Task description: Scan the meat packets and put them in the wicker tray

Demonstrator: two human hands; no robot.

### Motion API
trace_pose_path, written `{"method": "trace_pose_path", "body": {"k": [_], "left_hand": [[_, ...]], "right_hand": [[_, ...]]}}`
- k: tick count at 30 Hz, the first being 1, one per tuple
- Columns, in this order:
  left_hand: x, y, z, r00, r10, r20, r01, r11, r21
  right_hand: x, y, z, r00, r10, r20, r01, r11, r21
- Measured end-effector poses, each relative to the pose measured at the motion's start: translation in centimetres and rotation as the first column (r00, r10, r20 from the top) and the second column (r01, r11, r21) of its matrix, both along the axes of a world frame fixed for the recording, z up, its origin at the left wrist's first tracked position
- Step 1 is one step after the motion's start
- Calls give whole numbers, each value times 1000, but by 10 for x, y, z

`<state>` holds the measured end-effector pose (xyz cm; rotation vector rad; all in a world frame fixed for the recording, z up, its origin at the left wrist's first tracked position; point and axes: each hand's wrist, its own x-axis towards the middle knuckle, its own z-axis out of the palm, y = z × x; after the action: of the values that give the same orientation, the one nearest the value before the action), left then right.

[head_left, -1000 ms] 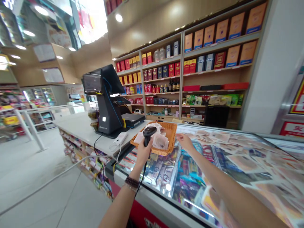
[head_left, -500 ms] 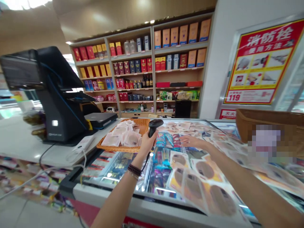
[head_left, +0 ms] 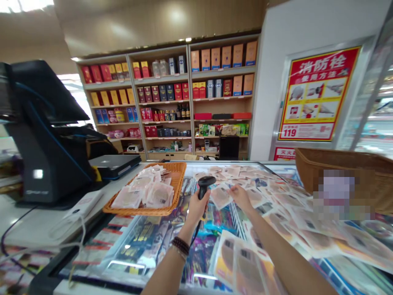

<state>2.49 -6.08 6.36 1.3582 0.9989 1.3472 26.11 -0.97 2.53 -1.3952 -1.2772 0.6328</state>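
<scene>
Left hand point(head_left: 198, 209) closed firmly round barcode scanner point(head_left: 205, 183), held upright at centre.
Right hand point(head_left: 241, 198) outstretched, fingers curled at packet point(head_left: 220, 196) on freezer glass point(head_left: 129, 262); hold on it impossible to tell.

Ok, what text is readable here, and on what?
"消防栓": red header of the framed poster
"使用方法": same poster, beneath it
"119": poster's lower left
"灭火": red sign below the poster, rest unclear
Shelf boxes, packets, barcode scanner: too small or blurred to read
</scene>
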Motion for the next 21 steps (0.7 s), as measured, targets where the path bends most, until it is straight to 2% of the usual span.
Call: {"method": "trace_pose_path", "body": {"k": [2,3,6,10,13,21], "left_hand": [[0,-1,-4,1000,-17,-15,17,1000,-10],[0,-3,-5,999,-27,-18,26,1000,-9],[4,-8,-8,999,-47,-9,47,999,-12],[9,-16,-8,995,-87,-40,87,996,-2],[9,-20,-5,993,-104,-58,105,994,8],[7,-20,-3,992,-114,-52,115,993,26]], "right_hand": [[2,8,-4,966,-141,-215,153,987,40],[2,10,-5,937,-158,-312,186,981,61],[5,11,-5,863,-61,-502,144,981,128],[7,5,-2,861,78,-503,-6,990,144],[7,2,-1,866,139,-480,-72,985,155],[4,1,-1,876,148,-459,-77,982,171]]}}
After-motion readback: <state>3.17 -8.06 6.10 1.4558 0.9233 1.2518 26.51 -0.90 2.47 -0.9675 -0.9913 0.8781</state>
